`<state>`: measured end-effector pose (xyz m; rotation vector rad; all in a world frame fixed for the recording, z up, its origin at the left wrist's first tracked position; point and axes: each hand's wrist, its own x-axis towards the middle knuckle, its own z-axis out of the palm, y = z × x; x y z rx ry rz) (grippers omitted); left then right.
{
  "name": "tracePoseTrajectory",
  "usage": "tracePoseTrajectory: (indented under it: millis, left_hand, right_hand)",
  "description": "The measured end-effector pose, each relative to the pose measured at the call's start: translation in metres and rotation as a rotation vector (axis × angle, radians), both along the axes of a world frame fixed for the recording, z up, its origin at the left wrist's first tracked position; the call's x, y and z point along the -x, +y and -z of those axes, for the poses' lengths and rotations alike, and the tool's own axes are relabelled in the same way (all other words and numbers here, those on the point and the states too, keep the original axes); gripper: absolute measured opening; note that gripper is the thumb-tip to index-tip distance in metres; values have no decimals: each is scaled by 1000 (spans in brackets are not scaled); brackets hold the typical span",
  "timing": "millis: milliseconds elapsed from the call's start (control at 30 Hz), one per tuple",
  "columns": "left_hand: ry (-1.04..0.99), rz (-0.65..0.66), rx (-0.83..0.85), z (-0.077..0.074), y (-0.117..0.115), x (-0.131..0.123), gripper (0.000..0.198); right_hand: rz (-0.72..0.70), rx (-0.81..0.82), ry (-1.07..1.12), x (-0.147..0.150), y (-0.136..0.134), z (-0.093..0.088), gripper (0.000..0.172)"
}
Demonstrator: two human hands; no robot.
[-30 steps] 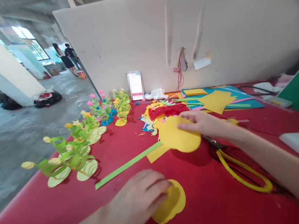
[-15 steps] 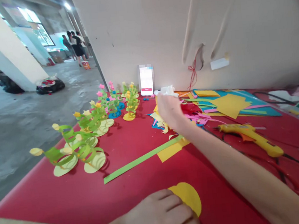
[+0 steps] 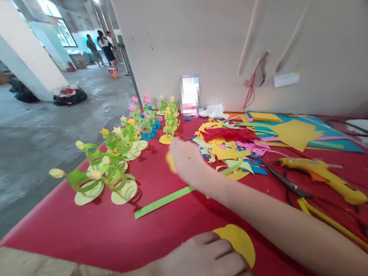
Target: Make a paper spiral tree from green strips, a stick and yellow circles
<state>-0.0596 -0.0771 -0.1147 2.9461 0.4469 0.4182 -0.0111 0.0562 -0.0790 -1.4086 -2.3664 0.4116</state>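
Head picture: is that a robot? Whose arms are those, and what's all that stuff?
No robot: those are a person's bare arms, seen from a camera worn on their head, looking forward and down. On the red table are curly paper plants, a green strip, scraps, scissors and a glue gun. The left hand covers part of a yellow shape. The right hand seems to hold a yellow piece, but its fingers are hidden.

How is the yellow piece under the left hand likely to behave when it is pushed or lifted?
The yellow piece looks thin and sheet-like, so it is probably light and bends easily. Its flat shape should make it slide rather than roll.
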Motion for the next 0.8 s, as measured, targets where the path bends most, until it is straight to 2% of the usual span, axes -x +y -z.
tracePoseTrajectory:
  millis: [100,200,333,433,533,667,733,800]
  left_hand:
    - [2,8,5,1,-1,0,23]
    - [7,4,13,1,-2,0,23]
    - [15,2,9,2,-2,1,24]
    - [27,2,14,3,-2,2,24]
    - [22,9,16,5,-2,2,22]
    - [13,3,-7,7,-2,1,21]
    - [16,-4,-11,8,-2,0,21]
    - [22,-1,-7,7,-3,1,22]
  right_hand:
    - [124,-30,-34,-25,9,-23,13]
    - [34,-42,11,-25,15,-32,25]
    - [-156,-32,91,12,13,-15,35]
    - [-127,4,31,27,12,0,32]
    - [63,26,-100,6,16,-3,24]
    - [292,-19,-188,-48,28,-35,16]
    - [285,-62,-159,-59,29,-47,14]
    - [187,-101,-93,-54,24,-46,20]
